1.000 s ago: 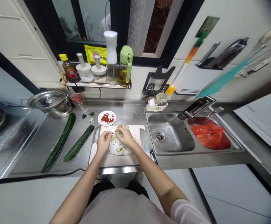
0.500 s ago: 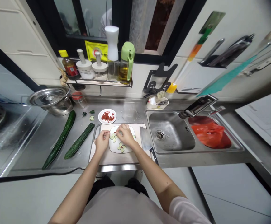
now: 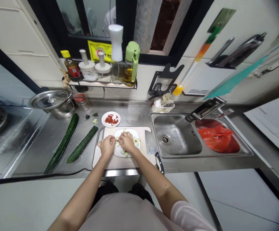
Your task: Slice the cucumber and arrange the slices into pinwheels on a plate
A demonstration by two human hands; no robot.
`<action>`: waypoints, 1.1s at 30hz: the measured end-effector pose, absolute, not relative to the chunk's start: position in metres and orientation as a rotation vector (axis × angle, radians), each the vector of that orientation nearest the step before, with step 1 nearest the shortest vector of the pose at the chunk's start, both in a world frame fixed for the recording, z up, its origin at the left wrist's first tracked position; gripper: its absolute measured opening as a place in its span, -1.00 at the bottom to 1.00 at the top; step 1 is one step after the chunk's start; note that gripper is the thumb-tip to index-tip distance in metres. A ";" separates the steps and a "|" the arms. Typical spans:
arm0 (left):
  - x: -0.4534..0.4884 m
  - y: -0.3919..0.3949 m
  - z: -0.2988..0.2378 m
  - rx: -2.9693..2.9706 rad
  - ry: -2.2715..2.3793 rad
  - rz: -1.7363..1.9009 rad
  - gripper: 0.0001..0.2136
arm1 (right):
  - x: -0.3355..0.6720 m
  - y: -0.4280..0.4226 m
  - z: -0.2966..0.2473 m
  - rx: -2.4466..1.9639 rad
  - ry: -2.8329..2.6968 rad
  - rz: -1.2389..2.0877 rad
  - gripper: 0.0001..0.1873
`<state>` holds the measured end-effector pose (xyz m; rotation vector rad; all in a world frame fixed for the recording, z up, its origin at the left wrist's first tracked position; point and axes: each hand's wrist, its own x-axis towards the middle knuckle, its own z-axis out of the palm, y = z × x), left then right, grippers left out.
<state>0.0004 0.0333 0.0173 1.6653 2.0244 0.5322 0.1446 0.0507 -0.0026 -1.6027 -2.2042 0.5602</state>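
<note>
A white plate lies on a pale cutting board at the counter's front edge. Thin cucumber slices sit on it in small flower shapes with red bits. My left hand hovers at the plate's left rim, fingers curled in a pinch. My right hand rests over the plate's middle, fingers bent down onto the slices. What either pinch holds is too small to make out.
A cleaver lies right of the board. Two cucumbers lie to the left, with a small dish of red bits behind the board. A lidded steel pot, a bottle shelf and the sink surround them.
Both hands have drawn a little toward me over the plate and closer together. The camera tilted slightly, so the counter sits a bit higher in view.
</note>
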 end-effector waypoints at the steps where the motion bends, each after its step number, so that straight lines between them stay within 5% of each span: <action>1: 0.001 0.034 0.016 1.677 2.022 0.525 -0.81 | 0.144 0.051 -0.003 -1.609 -2.209 0.553 -0.87; 33: 0.007 0.037 0.009 1.761 2.009 0.412 -0.82 | 0.143 0.052 -0.007 -1.637 -2.244 0.527 -0.84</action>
